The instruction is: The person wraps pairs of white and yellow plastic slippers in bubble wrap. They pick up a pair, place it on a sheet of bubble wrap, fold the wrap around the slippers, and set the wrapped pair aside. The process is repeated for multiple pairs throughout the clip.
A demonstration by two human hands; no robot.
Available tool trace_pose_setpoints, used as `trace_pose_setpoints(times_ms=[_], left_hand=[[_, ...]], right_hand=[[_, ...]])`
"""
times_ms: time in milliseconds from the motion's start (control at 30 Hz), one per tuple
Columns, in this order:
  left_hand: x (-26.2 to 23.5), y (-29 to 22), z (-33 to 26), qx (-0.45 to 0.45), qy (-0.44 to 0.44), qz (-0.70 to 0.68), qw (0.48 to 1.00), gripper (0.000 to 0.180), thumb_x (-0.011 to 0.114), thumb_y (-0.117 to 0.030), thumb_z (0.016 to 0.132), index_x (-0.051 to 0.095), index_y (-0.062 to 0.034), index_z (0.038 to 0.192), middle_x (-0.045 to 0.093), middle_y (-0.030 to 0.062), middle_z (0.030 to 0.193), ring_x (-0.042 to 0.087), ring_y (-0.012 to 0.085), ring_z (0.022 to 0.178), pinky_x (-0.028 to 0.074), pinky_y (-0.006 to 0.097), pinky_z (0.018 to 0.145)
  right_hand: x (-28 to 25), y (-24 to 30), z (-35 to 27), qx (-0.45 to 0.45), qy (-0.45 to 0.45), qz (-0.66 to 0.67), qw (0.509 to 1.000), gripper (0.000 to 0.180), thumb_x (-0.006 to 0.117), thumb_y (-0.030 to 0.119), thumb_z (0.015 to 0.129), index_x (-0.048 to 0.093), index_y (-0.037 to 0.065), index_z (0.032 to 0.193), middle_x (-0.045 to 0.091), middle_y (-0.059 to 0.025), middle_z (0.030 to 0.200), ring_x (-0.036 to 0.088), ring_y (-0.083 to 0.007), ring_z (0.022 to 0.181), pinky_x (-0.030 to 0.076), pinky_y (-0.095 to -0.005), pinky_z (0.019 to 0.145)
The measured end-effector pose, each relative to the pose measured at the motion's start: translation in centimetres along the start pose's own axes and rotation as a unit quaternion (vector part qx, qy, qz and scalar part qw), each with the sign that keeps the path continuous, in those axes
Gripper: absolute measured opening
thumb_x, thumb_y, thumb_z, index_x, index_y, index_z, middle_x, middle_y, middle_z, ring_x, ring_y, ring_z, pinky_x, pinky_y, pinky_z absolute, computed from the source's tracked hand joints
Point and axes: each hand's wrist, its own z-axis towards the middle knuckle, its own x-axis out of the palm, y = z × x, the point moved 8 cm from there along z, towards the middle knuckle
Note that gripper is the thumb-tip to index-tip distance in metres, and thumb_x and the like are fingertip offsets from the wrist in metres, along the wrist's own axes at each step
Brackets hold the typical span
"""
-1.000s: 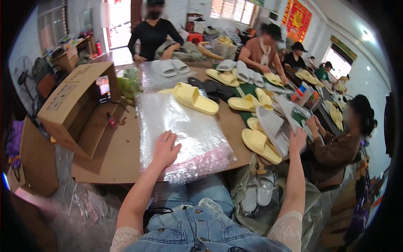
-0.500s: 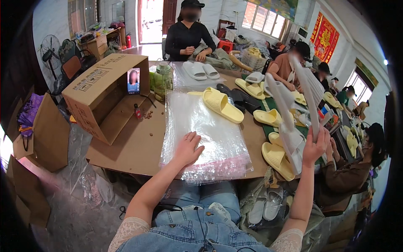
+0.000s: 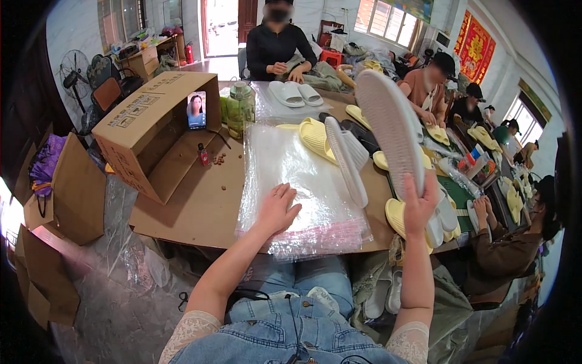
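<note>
Two pale slippers are involved at this moment: one is clamped at its heel end in the right hand (image 3: 419,209), the grip closed around it so that the white slipper (image 3: 391,130) is held upright with its ribbed sole turned toward the camera, and a second white slipper (image 3: 347,159) is seen on edge just beside it, above the table; whether that one is also held cannot be told. The left hand (image 3: 276,209) is laid flat, fingers spread and holding nothing, on the stack of clear plastic bags (image 3: 300,182) that lies at the near edge of the table (image 3: 200,206). The step in hand is judged to be the bagging of a pair, with the slippers lifted and the top bag pinned but not yet opened. For the next move, the mouth of the top bag would need to be parted by the left hand. Farther out, yellow slippers (image 3: 318,138), an open cardboard box (image 3: 154,130) and other seated workers are ranged around the table.
</note>
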Motion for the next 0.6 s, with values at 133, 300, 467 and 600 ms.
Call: trace_pose_setpoints(times_ms=[133, 300, 467, 600], left_hand=[[0.0, 0.0, 0.0, -0.004, 0.001, 0.004, 1.0, 0.053, 0.065, -0.037, 0.09, 0.061, -0.0004, 0.128, 0.054, 0.0241, 0.14, 0.045, 0.0405, 0.135, 0.035, 0.048, 0.113], [0.0, 0.2, 0.2, 0.007, -0.007, 0.016, 1.0, 0.049, 0.066, -0.033, 0.089, 0.061, -0.0031, 0.128, 0.056, 0.0217, 0.139, 0.047, 0.0403, 0.132, 0.038, 0.047, 0.111], [-0.2, 0.6, -0.1, -0.079, 0.028, -0.08, 0.993, 0.055, 0.072, -0.03, 0.082, 0.061, -0.0038, 0.129, 0.056, 0.0231, 0.136, 0.05, 0.0407, 0.129, 0.043, 0.045, 0.107], [-0.5, 0.5, -0.1, -0.108, 0.021, -0.084, 0.99, 0.06, 0.077, -0.027, 0.076, 0.061, -0.0054, 0.129, 0.057, 0.0233, 0.135, 0.052, 0.041, 0.126, 0.043, 0.045, 0.107]], right_hand=[[5.0, 2.9, -2.0, -0.127, 0.061, -0.074, 0.987, 0.03, 0.075, 0.008, 0.078, 0.068, 0.003, 0.107, 0.061, -0.0101, 0.092, 0.059, -0.0288, 0.086, 0.049, -0.037, 0.074], [12.4, 3.8, -7.5, -0.183, 0.253, -0.152, 0.938, 0.049, 0.078, 0.017, 0.071, 0.068, 0.013, 0.119, 0.062, -0.006, 0.1, 0.06, -0.0258, 0.092, 0.053, -0.0396, 0.076], [16.3, 2.6, -11.8, -0.165, 0.395, -0.058, 0.902, 0.045, 0.081, 0.027, 0.075, 0.069, 0.015, 0.117, 0.063, -0.007, 0.104, 0.06, -0.0276, 0.099, 0.052, -0.0402, 0.081], [17.3, -1.3, -10.0, -0.075, 0.356, -0.024, 0.931, 0.053, 0.082, 0.039, 0.076, 0.068, 0.011, 0.119, 0.062, -0.011, 0.115, 0.058, -0.0323, 0.108, 0.049, -0.0418, 0.093]])
